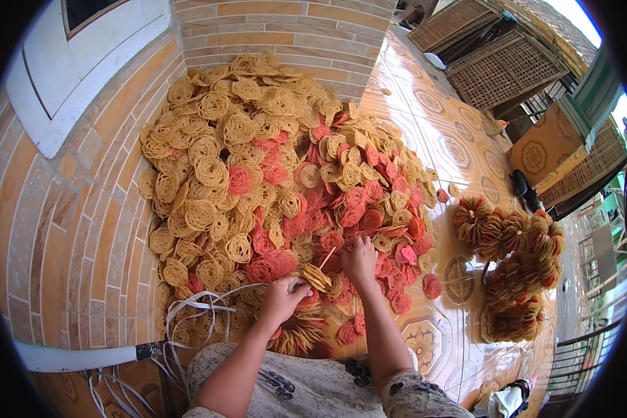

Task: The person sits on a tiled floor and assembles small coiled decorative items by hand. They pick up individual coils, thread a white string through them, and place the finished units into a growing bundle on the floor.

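My left hand [283, 301] is closed around a short stack of thin yellow lacy discs [315, 279], like dried crackers, threaded on a slim pale stick [328, 257] that juts up past them. My right hand [360, 263] is down among the red discs [354, 198] with its fingers curled; whatever they grip is hidden. Both hands are at the near side of a large heap of yellow discs [212, 174] mixed with red ones. Close to my lap, below the left hand, a curved row of discs [299, 334] stands packed on edge, partly covered by my arm.
Thick bundles of strung discs [508, 233] lie on the tiled floor [419, 341] at the right. Loose white straps [205, 299] trail at the near left. A brick-patterned wall [279, 28] borders the heap; woven panels [505, 70] stand at the far right.
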The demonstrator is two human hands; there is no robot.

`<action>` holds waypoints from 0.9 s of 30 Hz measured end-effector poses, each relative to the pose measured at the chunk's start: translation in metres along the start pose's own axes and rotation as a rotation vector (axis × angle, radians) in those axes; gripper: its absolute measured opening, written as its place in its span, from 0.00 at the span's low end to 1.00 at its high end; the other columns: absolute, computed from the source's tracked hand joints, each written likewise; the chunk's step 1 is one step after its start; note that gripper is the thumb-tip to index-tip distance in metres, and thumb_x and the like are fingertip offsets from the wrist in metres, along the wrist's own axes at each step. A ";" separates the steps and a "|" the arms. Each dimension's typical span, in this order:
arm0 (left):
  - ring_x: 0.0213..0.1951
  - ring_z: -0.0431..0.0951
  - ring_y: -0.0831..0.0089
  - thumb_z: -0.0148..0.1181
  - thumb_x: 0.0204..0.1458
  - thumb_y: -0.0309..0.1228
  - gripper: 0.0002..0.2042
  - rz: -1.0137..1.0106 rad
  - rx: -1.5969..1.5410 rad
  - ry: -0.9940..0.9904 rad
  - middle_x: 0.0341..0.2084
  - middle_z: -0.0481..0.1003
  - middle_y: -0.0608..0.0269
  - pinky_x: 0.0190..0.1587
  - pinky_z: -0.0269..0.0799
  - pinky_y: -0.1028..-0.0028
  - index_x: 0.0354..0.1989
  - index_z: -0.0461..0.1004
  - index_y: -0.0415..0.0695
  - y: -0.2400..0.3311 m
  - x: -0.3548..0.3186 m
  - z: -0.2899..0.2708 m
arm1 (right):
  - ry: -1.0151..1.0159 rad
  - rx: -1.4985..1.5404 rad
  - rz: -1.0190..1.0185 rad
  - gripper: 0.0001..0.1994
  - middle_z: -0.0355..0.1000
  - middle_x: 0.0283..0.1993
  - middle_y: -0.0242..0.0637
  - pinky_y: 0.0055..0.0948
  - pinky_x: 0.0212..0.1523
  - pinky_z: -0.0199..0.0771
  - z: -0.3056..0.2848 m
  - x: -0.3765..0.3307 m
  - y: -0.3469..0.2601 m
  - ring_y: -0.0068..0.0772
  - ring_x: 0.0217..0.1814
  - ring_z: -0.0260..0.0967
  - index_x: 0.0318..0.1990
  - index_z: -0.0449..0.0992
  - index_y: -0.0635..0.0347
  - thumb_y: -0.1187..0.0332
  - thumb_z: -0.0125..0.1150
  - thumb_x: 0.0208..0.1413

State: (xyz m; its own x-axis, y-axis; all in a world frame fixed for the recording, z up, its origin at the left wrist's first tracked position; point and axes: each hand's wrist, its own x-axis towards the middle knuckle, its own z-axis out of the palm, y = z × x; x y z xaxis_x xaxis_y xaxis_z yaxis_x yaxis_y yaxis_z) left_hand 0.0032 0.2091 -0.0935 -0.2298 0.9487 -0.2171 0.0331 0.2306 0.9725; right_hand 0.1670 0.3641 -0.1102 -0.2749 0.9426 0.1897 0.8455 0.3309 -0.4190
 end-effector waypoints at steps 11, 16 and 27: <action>0.32 0.80 0.78 0.60 0.57 0.29 0.09 0.026 -0.042 0.011 0.29 0.81 0.60 0.37 0.73 0.78 0.38 0.78 0.35 0.000 0.000 0.001 | -0.339 0.924 0.254 0.07 0.75 0.32 0.33 0.20 0.36 0.70 -0.049 0.008 -0.022 0.19 0.33 0.71 0.38 0.72 0.65 0.72 0.63 0.57; 0.33 0.80 0.79 0.60 0.57 0.28 0.08 -0.004 -0.076 0.013 0.29 0.81 0.60 0.38 0.73 0.78 0.39 0.78 0.34 -0.007 0.001 0.000 | -0.325 0.887 0.256 0.06 0.76 0.33 0.33 0.20 0.37 0.71 -0.052 0.007 -0.028 0.19 0.34 0.72 0.38 0.71 0.66 0.73 0.62 0.58; 0.34 0.79 0.78 0.59 0.58 0.29 0.09 0.027 -0.081 0.015 0.31 0.81 0.60 0.40 0.72 0.77 0.41 0.77 0.35 -0.009 0.003 -0.001 | -0.225 -0.114 -0.050 0.17 0.66 0.57 0.47 0.45 0.54 0.64 -0.014 0.000 0.000 0.48 0.54 0.66 0.52 0.76 0.48 0.67 0.61 0.52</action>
State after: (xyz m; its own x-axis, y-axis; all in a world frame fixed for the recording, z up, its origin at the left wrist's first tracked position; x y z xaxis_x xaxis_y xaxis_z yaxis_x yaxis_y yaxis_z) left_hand 0.0017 0.2096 -0.1026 -0.2449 0.9508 -0.1896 -0.0390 0.1858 0.9818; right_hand 0.1734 0.3633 -0.0981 -0.4021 0.9156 0.0003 0.8707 0.3825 -0.3091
